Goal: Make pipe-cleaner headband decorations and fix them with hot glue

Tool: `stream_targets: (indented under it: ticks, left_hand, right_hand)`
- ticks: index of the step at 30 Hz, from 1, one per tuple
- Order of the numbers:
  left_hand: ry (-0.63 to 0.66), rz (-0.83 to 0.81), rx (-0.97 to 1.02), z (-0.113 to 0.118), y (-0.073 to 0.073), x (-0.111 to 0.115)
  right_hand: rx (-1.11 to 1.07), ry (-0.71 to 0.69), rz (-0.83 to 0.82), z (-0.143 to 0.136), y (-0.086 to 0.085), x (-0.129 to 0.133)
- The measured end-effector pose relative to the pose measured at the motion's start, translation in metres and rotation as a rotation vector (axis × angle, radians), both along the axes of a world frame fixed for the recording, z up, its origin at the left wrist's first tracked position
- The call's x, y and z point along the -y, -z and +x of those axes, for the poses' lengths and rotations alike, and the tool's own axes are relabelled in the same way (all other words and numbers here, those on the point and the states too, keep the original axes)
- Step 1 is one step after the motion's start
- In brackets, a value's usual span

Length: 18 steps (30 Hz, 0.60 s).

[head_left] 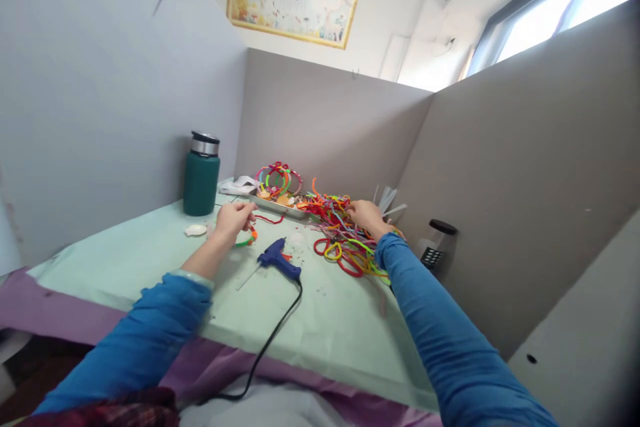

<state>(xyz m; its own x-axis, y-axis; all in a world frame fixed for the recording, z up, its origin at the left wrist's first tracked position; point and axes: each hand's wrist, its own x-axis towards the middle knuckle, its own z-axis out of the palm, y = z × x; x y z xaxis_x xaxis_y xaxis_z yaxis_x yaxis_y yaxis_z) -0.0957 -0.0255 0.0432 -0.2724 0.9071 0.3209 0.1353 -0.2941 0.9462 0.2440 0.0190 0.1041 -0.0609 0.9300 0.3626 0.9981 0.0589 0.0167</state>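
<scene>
My left hand [235, 219] is over the left half of the table, its fingers bent and pressed together beside a green and orange ring [249, 238]; whether it grips anything is too small to tell. A short red strip [270, 219] lies just right of its fingertips. My right hand [367, 215] reaches into a tangled pile of coloured fuzzy stems [337, 212], with its fingertips partly hidden among them. Between my arms a blue glue gun [280, 259] lies on its side on the pale green cloth.
A green bottle [201, 177] stands at the left divider. Behind lies a metal tray [280, 205] with coloured rings and small pieces. A black-lidded container [439, 240] stands at right. The glue gun's black cord [270, 340] runs towards me.
</scene>
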Motion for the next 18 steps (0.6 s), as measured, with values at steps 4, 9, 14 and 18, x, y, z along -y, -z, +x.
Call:
stream_targets:
  ticks: [4,9,14,18]
  left_hand:
    - [0.044,0.000,0.027,-0.018,-0.016,0.010]
    - [0.036,-0.004,-0.049,-0.042,-0.032,0.014]
    - [0.077,-0.051,-0.416,-0.049,-0.041,-0.014]
    - [0.137,-0.059,-0.663,-0.042,-0.050,-0.043]
  right_hand:
    - [0.152,-0.239,-0.046,-0.059,0.000,0.002]
    - [0.244,-0.443,-0.185,-0.129,0.027,-0.023]
    - [0.219,-0.484,-0.179,-0.171,0.064,-0.065]
    - [0.221,-0.525,-0.149,-0.189,0.079,-0.087]
